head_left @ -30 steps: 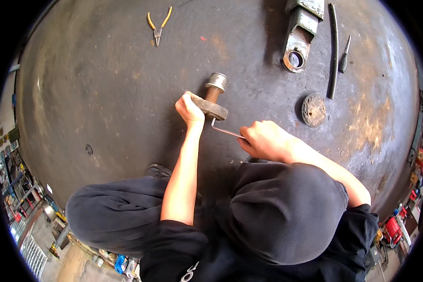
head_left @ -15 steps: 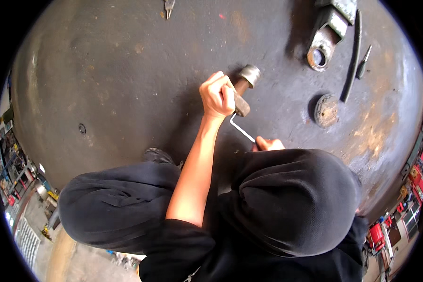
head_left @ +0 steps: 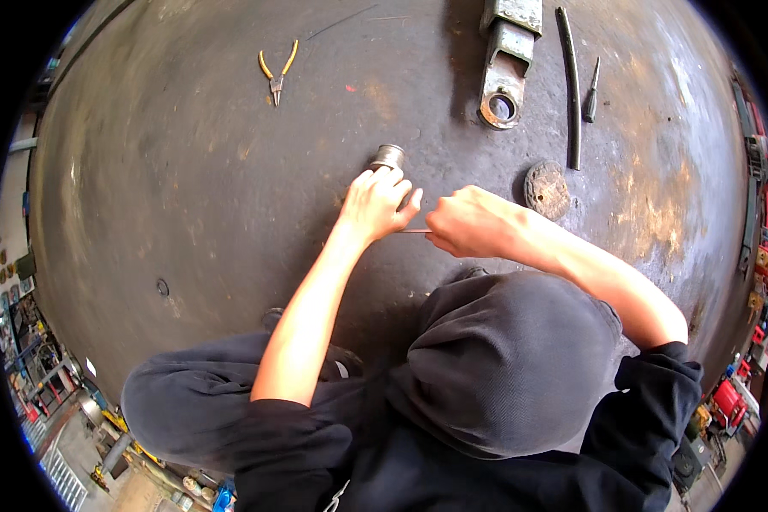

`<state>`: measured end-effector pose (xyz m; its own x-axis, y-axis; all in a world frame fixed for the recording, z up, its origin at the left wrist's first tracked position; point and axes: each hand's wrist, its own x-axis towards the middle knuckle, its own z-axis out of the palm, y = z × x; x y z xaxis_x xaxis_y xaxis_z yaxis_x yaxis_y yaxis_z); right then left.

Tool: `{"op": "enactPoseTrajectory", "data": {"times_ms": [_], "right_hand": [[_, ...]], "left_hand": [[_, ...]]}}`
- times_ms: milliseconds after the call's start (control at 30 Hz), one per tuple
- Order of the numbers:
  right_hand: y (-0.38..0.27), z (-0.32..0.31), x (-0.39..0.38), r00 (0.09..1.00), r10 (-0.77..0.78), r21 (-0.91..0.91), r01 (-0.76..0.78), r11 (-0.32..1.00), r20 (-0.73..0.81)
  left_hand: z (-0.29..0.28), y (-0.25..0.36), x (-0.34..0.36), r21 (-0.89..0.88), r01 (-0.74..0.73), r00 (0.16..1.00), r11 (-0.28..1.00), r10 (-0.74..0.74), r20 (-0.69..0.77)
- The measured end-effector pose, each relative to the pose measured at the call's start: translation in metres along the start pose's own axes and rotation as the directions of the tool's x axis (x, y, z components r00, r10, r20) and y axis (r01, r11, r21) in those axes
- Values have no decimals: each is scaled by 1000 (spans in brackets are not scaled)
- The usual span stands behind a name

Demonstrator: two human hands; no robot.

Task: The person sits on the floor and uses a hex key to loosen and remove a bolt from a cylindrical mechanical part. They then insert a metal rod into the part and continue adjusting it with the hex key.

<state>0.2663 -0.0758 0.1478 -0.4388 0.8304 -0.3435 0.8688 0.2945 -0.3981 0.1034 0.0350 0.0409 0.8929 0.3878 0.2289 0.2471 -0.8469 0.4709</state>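
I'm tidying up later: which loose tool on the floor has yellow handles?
The pliers, lying far to the upper left, away from both hands. The long dark bar and the small screwdriver at upper right show no yellow.

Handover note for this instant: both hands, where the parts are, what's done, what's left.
Left hand: closed over a metal cylinder part on the dark metal surface; only its grey end shows.
Right hand: grip shut on a thin metal rod that points into the left hand.
Nearby: yellow-handled pliers far left, a lug bracket, a dark bar, a small screwdriver-like tool, a round disc.
Done: cannot tell.
Left: rod work on the part appears in progress.
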Motion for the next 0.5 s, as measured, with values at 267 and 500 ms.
{"op": "enactPoseTrajectory", "data": {"times_ms": [267, 500], "right_hand": [[-3, 17, -5, 997, -42, 54, 45, 998, -64], [-2, 48, -16, 998, 62, 133, -58, 989, -28]], "left_hand": [[-11, -29, 14, -134, -375, 899, 917, 395, 191], [-1, -30, 9, -224, -272, 917, 936, 323, 234]]}}
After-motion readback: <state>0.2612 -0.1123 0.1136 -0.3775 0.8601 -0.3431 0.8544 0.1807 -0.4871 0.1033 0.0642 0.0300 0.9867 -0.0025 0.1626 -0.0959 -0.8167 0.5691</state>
